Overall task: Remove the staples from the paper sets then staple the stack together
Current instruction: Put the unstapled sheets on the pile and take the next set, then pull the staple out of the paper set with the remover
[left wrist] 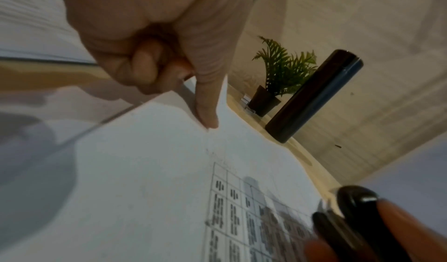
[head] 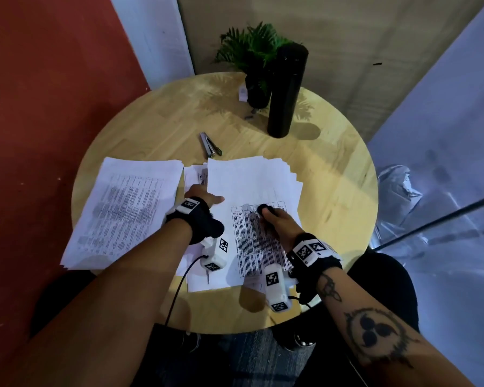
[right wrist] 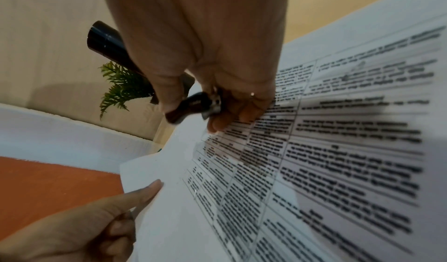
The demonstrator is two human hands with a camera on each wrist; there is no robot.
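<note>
Head view: at centre, right hand [head: 277, 219] gripping a black staple remover [head: 264, 209] over the fanned paper set [head: 252, 185]; left hand [head: 204, 198] pinching its left edge. Second paper set [head: 126, 202] at left; stapler [head: 209, 145] untouched above, so restapling probably not begun.

Left wrist view: thumb on top, fingers curled beneath the sheet.

Right wrist view: remover clamped between thumb and fingers; no staple visible.

Head view: dim overall, warm light on the round table [head: 333, 174]; hard plant shadows fall toward the camera, so the source is probably behind the plant [head: 252, 48]. Strong barrel distortion at edges. Both wrist views soft; printed sheet [right wrist: 338, 151] smeared, likely motion blur. Right hand [right wrist: 205, 56] casts shadow on text.
</note>
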